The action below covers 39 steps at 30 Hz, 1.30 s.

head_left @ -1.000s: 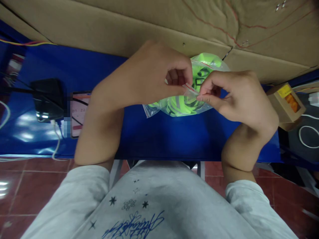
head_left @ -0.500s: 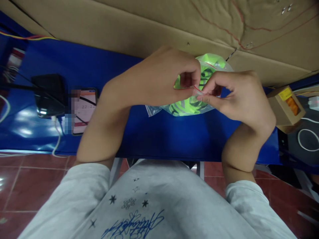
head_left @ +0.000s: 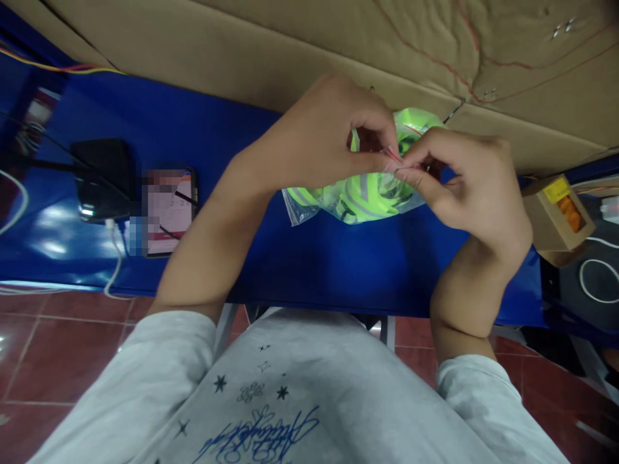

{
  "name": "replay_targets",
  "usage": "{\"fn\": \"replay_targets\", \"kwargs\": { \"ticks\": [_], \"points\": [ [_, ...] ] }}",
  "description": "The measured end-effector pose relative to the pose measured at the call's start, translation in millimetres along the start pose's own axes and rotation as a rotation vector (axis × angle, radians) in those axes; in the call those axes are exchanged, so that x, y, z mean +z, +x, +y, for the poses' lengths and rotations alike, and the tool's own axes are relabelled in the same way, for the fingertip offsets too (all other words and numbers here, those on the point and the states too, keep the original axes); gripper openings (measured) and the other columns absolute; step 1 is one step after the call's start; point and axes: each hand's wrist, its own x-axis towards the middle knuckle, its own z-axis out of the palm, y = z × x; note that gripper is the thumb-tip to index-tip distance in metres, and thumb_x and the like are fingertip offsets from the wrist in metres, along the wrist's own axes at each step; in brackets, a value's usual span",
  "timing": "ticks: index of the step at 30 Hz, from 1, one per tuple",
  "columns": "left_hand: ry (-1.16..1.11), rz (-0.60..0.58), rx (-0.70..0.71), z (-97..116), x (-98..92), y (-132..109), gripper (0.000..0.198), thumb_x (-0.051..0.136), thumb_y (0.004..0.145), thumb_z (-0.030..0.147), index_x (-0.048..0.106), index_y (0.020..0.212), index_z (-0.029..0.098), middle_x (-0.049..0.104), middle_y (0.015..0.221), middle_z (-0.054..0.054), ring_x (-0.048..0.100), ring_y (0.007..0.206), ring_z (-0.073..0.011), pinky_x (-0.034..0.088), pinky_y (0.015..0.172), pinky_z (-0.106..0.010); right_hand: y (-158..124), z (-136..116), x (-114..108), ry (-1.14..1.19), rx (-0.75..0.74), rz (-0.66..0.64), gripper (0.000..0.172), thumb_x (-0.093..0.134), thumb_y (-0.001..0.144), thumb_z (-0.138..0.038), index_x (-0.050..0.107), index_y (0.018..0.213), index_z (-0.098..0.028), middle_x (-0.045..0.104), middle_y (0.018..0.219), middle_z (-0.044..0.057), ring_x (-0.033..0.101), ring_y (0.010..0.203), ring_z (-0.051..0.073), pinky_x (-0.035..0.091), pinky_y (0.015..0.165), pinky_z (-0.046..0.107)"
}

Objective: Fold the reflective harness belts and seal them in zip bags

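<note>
A clear zip bag with a red seal line lies on the blue table, holding something neon yellow-green with grey stripes. My left hand pinches the bag's red-lined edge between thumb and forefinger. Right beside it, my right hand grips the same edge, thumb and fingertips pressed together. The two sets of fingertips nearly meet. Part of the bag is hidden behind my hands, and a loose plastic corner sticks out under my left wrist.
On the left of the blue table are a phone and a black device with cables. A small cardboard box stands at right, near a dark device with a white cable. A cardboard wall closes off the back.
My left hand has shifted slightly right and up along the bag's edge, bringing its fingertips closer to my right hand. Both hands keep their pinch, and the view has moved a little.
</note>
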Motion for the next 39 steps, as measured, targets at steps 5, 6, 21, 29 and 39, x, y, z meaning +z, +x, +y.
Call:
{"fn": "replay_targets", "kwargs": {
  "ticks": [5,6,21,29,39],
  "points": [
    [0.039,0.12,-0.029,2,-2.2,-1,0.037,0.065,0.095,0.058,0.079,0.092,0.024,0.077,0.086,-0.004,0.067,0.076,-0.0192,0.053,0.078,-0.041,-6,8,-13,0.114,0.053,-0.029,0.013,0.077,0.091,-0.028,0.074,0.104,-0.027,0.076,0.09,0.002,0.069,0.078,0.018,0.051,0.07,0.032],
    [0.008,0.154,-0.038,1,-0.5,-1,0.04,0.066,0.094,0.061,0.078,0.092,0.024,0.077,0.086,-0.004,0.066,0.076,-0.0186,0.053,0.077,-0.041,-7,9,-16,0.104,0.078,-0.038,0.013,0.076,0.09,-0.028,0.074,0.103,-0.027,0.077,0.089,0.003,0.069,0.077,0.018,0.051,0.068,0.032],
    [0.516,-0.396,-0.595,-13,16.4,-11,0.088,0.08,0.088,0.049,0.038,0.162,0.025,0.044,0.163,-0.018,0.051,0.144,-0.0472,0.048,0.111,-0.064,-67,77,-78,-0.168,0.586,-0.097,0.052,0.058,0.091,-0.076,0.076,0.104,-0.029,0.077,0.093,0.006,0.067,0.077,0.021,0.049,0.067,0.039],
    [0.559,-0.412,-0.747,-16,3.4,-14,0.073,0.087,0.084,0.036,0.055,0.147,0.019,0.049,0.149,-0.016,0.064,0.127,-0.0458,0.052,0.109,-0.061,-63,112,-67,-0.014,0.667,0.092,0.026,0.074,0.09,-0.006,0.079,0.109,-0.022,0.08,0.103,0.004,0.071,0.087,0.011,0.052,0.084,0.034],
    [0.672,0.01,-0.951,-26,-6.6,-10,0.08,0.08,0.091,0.038,0.042,0.157,0.012,0.034,0.162,-0.02,0.055,0.139,-0.0499,0.044,0.116,-0.062,-75,99,-78,0.025,0.675,0.161,0.05,0.082,0.072,-0.033,0.078,0.121,-0.021,0.081,0.099,0.0,0.073,0.091,0.006,0.056,0.09,0.034]
  ]
}}
